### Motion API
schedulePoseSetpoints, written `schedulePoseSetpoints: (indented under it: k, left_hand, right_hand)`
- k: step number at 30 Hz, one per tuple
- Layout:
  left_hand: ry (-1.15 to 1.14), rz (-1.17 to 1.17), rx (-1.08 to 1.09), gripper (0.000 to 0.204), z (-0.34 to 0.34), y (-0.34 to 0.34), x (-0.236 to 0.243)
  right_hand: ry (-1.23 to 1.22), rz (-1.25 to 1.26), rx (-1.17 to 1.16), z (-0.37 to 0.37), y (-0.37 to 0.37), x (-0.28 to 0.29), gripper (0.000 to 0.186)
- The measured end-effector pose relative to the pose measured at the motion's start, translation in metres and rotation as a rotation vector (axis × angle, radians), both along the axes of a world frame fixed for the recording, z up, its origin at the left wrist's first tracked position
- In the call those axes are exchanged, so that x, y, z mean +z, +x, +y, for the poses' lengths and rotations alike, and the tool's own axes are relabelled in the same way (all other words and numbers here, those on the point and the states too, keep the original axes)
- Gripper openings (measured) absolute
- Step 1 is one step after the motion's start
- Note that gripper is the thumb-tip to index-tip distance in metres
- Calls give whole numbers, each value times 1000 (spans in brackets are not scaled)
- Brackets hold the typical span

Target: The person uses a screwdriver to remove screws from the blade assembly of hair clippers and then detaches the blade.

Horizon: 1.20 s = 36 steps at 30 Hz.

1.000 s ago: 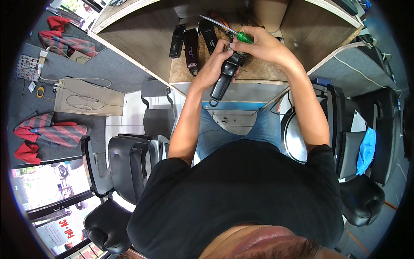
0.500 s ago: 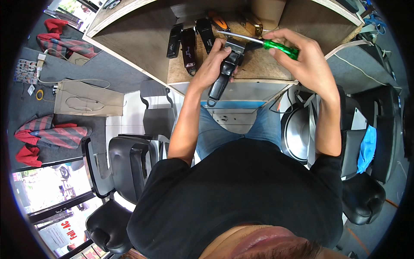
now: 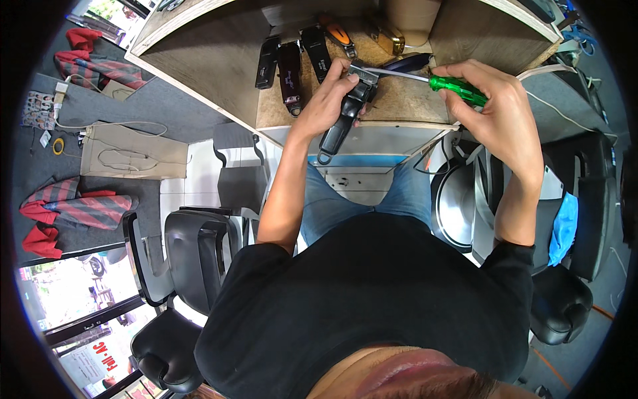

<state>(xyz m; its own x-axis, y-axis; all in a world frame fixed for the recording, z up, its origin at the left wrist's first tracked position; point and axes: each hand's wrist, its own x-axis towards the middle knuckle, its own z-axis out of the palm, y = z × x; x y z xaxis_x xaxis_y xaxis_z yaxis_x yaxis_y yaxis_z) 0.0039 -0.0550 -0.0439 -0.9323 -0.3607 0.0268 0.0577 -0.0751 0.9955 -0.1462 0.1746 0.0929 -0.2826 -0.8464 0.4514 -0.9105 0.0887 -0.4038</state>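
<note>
A black hair clipper (image 3: pixel 344 121) is gripped by my left hand (image 3: pixel 323 103), its metal blade end pointing away from me and its hanging loop toward me. My right hand (image 3: pixel 500 110) has its fingers wrapped round the green handle of a screwdriver (image 3: pixel 458 88). The metal shaft runs leftward, and its tip lies at the clipper's blade end, close to my left fingertips; whether it touches a screw cannot be made out. Behind the hands on the wooden shelf (image 3: pixel 405 103) lie a dark red clipper (image 3: pixel 290 76), black clippers (image 3: pixel 314 50), an orange-black clipper (image 3: pixel 337 34) and a gold clipper (image 3: pixel 387 40).
Wooden side panels (image 3: pixel 206 63) wall in the shelf. To the left stand a black salon chair (image 3: pixel 193 256) and a grey counter with a checked red cloth (image 3: pixel 80 206) and cables. At right are a round metal stool base (image 3: pixel 457 206) and a blue cloth (image 3: pixel 563 229) on a black chair.
My right hand has moved to the right with the screwdriver, drawing the tip back from beyond the clipper to its blade end. My left hand and the clipper have barely shifted.
</note>
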Motion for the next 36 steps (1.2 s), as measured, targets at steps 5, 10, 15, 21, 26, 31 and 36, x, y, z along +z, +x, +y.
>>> schedulePoseSetpoints:
  k: [5, 10, 15, 21, 26, 31, 36]
  left_hand:
    - [-1, -6, 6, 22, 1, -1, 0]
    - [10, -11, 7, 23, 0, 0, -1]
    - [2, -11, 7, 24, 2, 0, 0]
    - [28, 20, -37, 31, -2, 0, -3]
    - [27, 21, -38, 32, -5, -1, -9]
    - [28, 26, -39, 32, -4, -1, -8]
    - [18, 41, -40, 33, -5, -1, -10]
  right_hand:
    - [43, -41, 21, -3, 0, 0, 24]
    - [49, -8, 23, -4, 0, 0, 25]
    - [59, -15, 14, -3, 1, 1, 25]
    - [59, 5, 22, -4, 0, -1, 25]
    - [89, -8, 14, -4, 0, 1, 25]
    - [120, 11, -2, -2, 2, 4, 24]
    - [135, 143, 37, 0, 2, 14, 22]
